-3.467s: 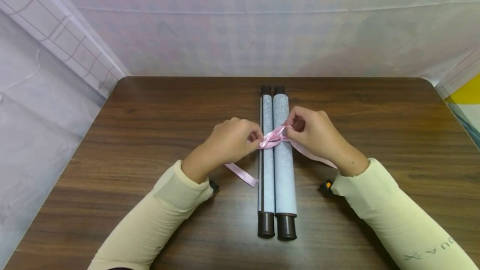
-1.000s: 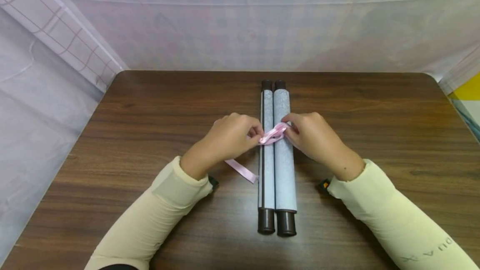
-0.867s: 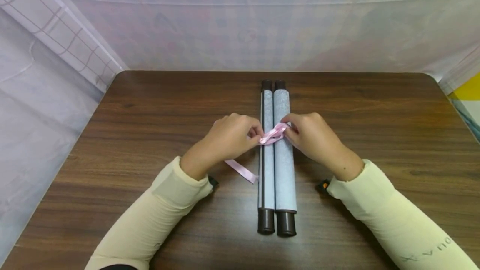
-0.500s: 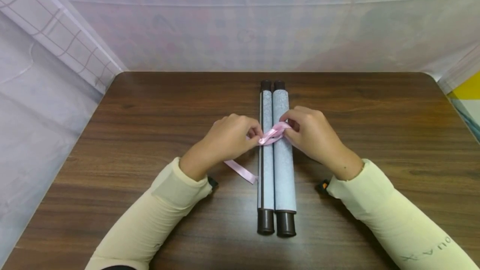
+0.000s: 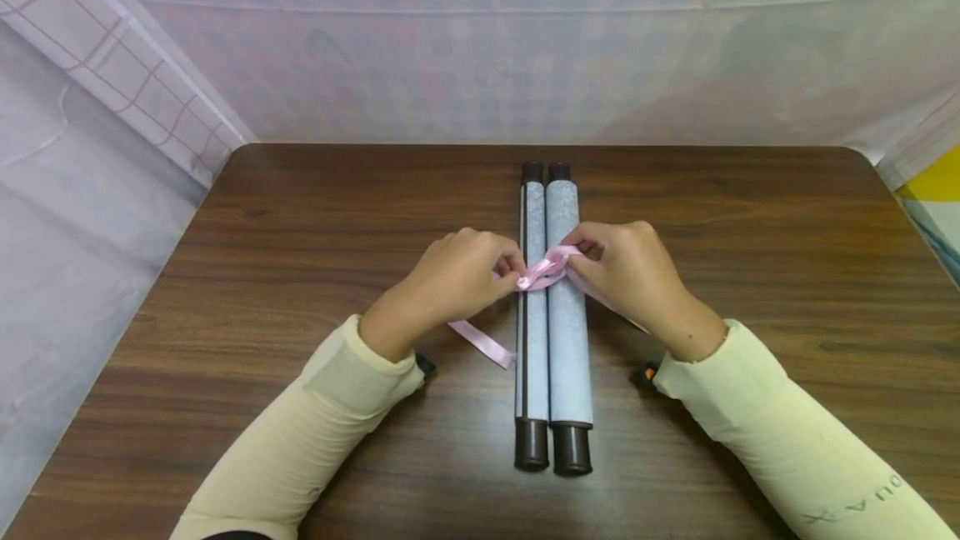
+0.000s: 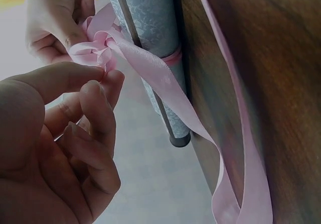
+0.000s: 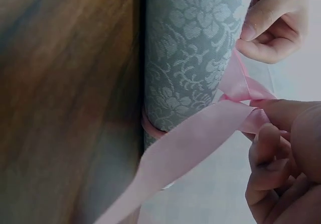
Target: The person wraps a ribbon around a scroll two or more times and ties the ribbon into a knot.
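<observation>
A scroll with two rolls, the left roll [image 5: 534, 357] and the thicker right roll [image 5: 572, 357], lies lengthwise on the table. Both rolls wear pale blue floral cloth and dark end knobs. Pink ribbon [image 5: 551, 267] crosses over their middle in a looped knot. My left hand [image 5: 465, 277] pinches the ribbon at the left roll between thumb and fingertips. On the other side, my right hand [image 5: 633, 277] pinches a ribbon loop over the right roll. One loose tail [image 6: 160, 78] drapes past the left roll; another tail [image 7: 185, 143] hangs under my right hand.
The brown wooden table [image 5: 300, 207] reaches back to a pale hanging sheet [image 5: 487, 65]. White drapery [image 5: 82, 215] hangs at the left. Something yellow [image 5: 937, 186] shows beyond the right edge.
My right hand has shifted slightly while pinching the ribbon; the ribbon tail below it, hidden a second ago, shows again. The left hand and the scroll have stayed in place.
</observation>
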`<state>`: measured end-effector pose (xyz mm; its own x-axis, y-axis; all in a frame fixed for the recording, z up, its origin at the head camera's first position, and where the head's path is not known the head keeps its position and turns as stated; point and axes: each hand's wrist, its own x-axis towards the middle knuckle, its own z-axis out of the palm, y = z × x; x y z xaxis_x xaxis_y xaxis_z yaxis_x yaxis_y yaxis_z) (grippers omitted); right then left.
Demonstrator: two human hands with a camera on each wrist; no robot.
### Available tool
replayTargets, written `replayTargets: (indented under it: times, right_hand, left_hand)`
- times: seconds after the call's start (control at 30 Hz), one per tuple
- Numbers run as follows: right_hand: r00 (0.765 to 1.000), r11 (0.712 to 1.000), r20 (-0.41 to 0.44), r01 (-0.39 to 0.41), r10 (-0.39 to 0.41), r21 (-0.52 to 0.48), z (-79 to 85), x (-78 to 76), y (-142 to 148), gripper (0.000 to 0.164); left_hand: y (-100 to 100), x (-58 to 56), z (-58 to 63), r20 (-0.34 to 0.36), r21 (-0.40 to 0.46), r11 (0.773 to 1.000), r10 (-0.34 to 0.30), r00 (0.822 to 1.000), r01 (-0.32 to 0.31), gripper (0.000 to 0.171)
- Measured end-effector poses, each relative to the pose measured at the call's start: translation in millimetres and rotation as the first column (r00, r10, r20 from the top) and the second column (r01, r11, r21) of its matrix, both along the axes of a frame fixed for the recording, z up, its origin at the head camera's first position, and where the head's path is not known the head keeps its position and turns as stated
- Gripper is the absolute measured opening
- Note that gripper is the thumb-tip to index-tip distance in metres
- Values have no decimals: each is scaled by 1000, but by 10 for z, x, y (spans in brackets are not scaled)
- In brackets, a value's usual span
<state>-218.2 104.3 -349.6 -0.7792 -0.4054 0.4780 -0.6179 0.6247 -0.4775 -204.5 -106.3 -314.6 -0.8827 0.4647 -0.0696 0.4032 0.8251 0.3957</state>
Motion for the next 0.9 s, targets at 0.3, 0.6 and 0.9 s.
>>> replayTargets:
  times: [0.3,0.6,0.9]
  right_hand:
    - [1000,1000,25,16,-16,5,8,15,5,5]
    - [1000,999,9,-7,7,41,-5,0,-6,12]
    - [1000,999,8,-29,29,28,-15,-7,-16,14]
  left_hand:
    - [-7,3,-17,1,-16,1000,1,1000,-1,7]
    - [-1,-11,-28,-15,-20,1000,-1,1000,1,8]
    - [1,-1,-36,-12,-26,1000,2,1000,-2,8]
